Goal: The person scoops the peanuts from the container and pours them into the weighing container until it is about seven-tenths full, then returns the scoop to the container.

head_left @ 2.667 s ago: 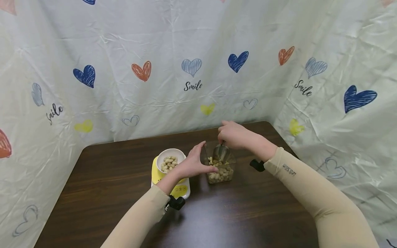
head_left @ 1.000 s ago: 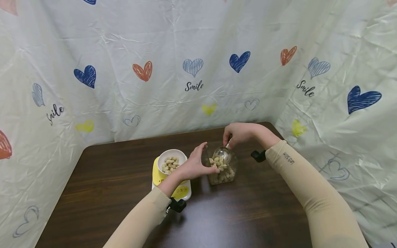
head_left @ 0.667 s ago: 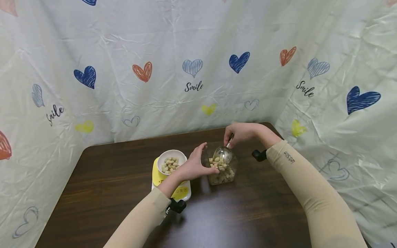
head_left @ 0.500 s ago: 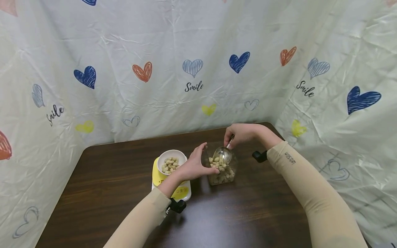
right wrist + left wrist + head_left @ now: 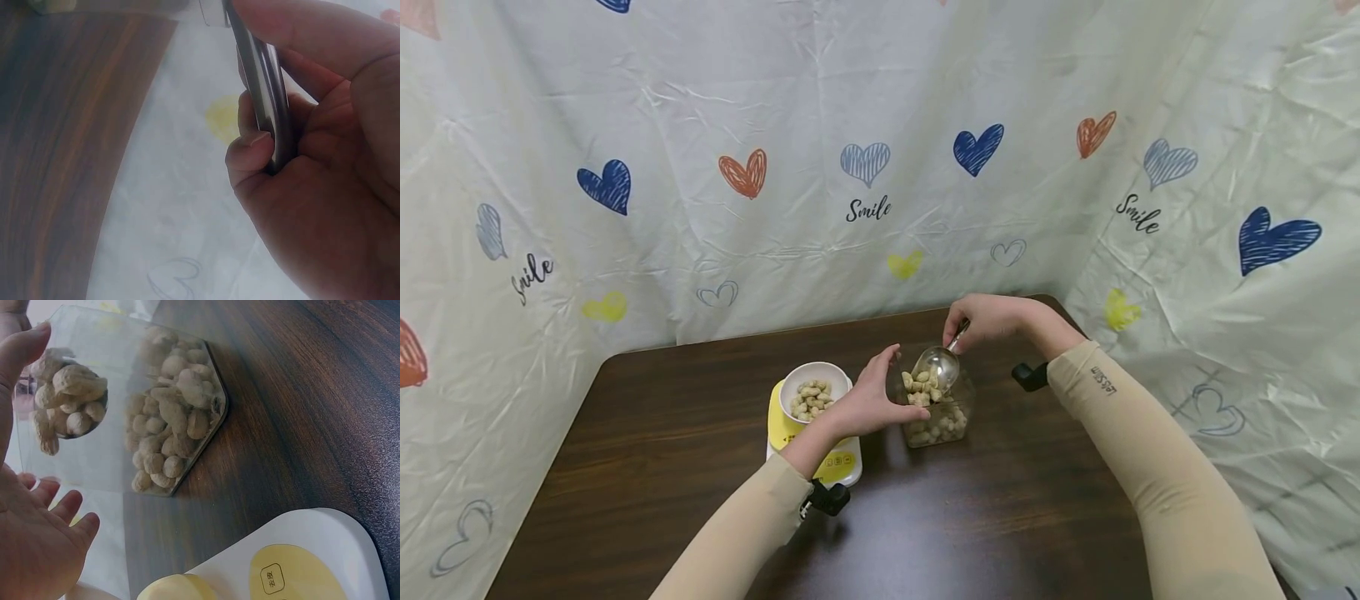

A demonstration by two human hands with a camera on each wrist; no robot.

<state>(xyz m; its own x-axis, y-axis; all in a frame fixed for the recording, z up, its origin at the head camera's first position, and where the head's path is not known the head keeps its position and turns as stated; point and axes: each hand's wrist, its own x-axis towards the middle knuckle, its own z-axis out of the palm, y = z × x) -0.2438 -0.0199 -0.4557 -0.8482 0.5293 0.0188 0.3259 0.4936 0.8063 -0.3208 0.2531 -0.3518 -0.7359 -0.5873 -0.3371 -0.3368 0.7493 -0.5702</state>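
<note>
A metal scoop [image 5: 938,367] loaded with peanuts [image 5: 921,385] is tilted in the upper part of a clear plastic container [image 5: 957,402]. My right hand [image 5: 985,321] grips its handle [image 5: 265,94] with the fingers curled round it. My left hand [image 5: 868,398] holds the container's left side, the thumb [image 5: 28,347] at the near side and the fingers spread towards the far side. More peanuts [image 5: 169,419] lie at the container's bottom, seen through its wall. Left of it, a white bowl [image 5: 790,387] of peanuts sits on a yellow and white kitchen scale [image 5: 778,427].
Everything stands on a dark brown wooden table [image 5: 685,450]. A white curtain [image 5: 797,275] printed with hearts hangs behind the table and at its sides. My left forearm passes over part of the scale.
My right hand has drawn the scoop up a little from the peanut pile, and peanuts now show heaped in it. My left hand, the bowl and the scale have stayed put.
</note>
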